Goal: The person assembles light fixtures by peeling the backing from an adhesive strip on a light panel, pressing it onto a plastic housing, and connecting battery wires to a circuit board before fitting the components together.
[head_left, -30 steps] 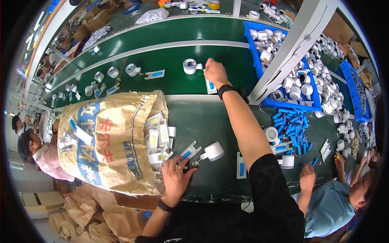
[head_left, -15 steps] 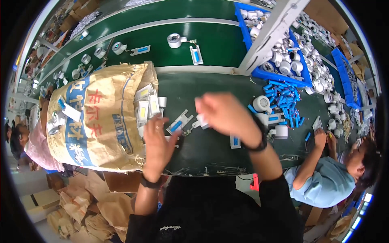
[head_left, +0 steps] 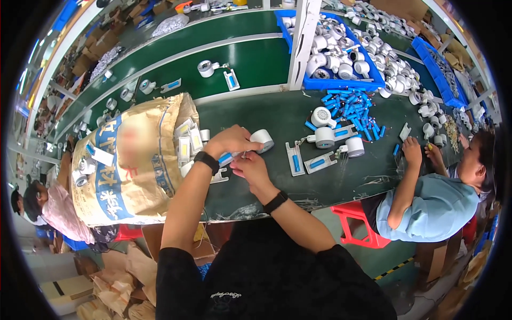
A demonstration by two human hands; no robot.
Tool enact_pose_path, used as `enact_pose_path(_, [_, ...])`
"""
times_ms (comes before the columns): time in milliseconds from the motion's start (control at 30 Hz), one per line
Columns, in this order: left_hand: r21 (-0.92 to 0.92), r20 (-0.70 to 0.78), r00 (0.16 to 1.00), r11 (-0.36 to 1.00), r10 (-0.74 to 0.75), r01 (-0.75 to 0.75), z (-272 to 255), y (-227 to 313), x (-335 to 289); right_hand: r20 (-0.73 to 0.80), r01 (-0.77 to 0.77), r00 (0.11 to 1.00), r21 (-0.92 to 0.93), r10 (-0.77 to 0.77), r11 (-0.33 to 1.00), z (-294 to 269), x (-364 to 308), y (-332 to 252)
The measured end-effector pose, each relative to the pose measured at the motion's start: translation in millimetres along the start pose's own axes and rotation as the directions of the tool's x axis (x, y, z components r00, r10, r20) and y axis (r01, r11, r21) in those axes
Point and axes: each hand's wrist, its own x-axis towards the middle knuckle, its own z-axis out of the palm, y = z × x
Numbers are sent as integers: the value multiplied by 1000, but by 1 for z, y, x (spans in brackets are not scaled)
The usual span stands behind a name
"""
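Note:
Over the dark green bench, my left hand is closed on a small white round housing. Close below it, my right hand has its fingers pinched together by the housing's stem; what lies between them is too small to make out. A blue cylindrical cell on a white piece shows beside the right fingertips, partly covered by my left hand. To the right, white plates with blue cells lie near several white round housings.
A large printed paper sack lies at left, white panels spilling from its mouth. Loose blue cells are heaped at right, before a blue crate of white housings. A white post rises behind. A co-worker sits at right.
My hands have come together near the sack's mouth, the right one moving down and left. Plates with cells now lie farther right beside the housings. The whole view has shifted.

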Motion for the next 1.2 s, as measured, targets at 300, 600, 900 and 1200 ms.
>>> enact_pose_path(300, [-18, -149, 988, 999, 34, -37, 5, -9, 24, 67, 189, 982, -353, -177, 916, -24, -1, -35])
enact_pose_path(600, [-907, -235, 963, 385, -129, -170, -44, -10, 37, 63, 591, 733, -553, -677, 587, -18, 24, -110])
enact_pose_path(900, [-886, -383, 910, 343, -161, -312, -115, 8, 69, 138, 729, 603, -496, -785, 472, 5, 80, -166])
enact_pose_path(1200, [-853, -462, 877, 337, -131, -399, -186, -18, 152, 272, 735, 363, -671, -891, 95, 21, 174, -230])
